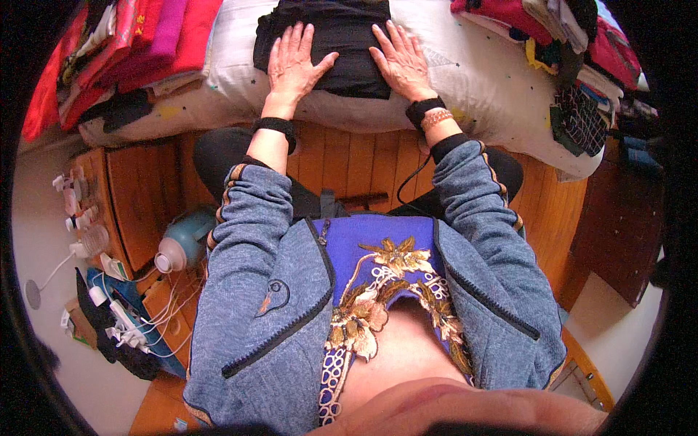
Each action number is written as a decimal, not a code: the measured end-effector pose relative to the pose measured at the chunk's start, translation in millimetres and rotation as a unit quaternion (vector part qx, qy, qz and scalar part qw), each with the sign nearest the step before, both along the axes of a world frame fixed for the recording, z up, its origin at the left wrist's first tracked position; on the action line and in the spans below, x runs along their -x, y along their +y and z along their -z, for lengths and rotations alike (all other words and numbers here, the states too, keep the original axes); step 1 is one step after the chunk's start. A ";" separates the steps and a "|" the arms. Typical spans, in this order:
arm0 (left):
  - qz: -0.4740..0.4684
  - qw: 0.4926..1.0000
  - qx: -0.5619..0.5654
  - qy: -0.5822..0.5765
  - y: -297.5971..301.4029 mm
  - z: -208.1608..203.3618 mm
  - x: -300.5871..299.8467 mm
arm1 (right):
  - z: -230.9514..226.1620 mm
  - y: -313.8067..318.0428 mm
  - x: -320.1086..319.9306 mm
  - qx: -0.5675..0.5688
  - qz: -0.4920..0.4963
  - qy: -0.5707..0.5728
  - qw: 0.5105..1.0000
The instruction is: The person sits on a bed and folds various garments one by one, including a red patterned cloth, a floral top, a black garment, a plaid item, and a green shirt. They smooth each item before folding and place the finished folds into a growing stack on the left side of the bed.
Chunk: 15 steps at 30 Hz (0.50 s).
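Note:
A folded black garment (345, 54) lies flat on the white bedding in front of me; its exact kind I cannot tell. My left hand (296, 64) rests palm down on its left part, fingers spread and thumb pointing inward. On the right edge of the cloth lies my right hand (401, 62), also flat with the fingers apart, partly over the white sheet. Nothing is gripped in either hand. Dark bands circle both wrists, and a bracelet sits beside the right one.
Piles of folded red and purple clothes (156, 43) stand on the bed's left; more folded clothes (560, 36) are stacked on the right. The white bed sheet (233, 73) spreads between. A blue-grey flask (185, 243), white cables (171, 312) and a wooden cabinet (142, 207) are at left.

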<state>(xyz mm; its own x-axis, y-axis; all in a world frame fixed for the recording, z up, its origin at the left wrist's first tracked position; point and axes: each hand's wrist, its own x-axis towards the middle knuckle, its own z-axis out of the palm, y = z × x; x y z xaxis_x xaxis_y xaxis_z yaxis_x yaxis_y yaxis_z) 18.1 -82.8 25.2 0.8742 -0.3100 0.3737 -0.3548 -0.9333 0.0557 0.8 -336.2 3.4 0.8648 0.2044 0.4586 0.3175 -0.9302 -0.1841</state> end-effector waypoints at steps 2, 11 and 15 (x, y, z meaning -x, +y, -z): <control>-0.013 1.000 -0.017 -0.008 6.0 -11.0 -4.5 | -4.7 -7.7 -1.5 -0.002 0.001 0.011 1.000; 0.067 0.995 -0.051 -0.059 -20.6 -49.4 -12.2 | -70.7 48.6 7.1 0.005 -0.064 -0.090 0.994; 0.034 0.997 0.000 0.074 -19.5 -66.5 -8.7 | -74.9 33.5 10.6 -0.037 -0.050 0.059 0.996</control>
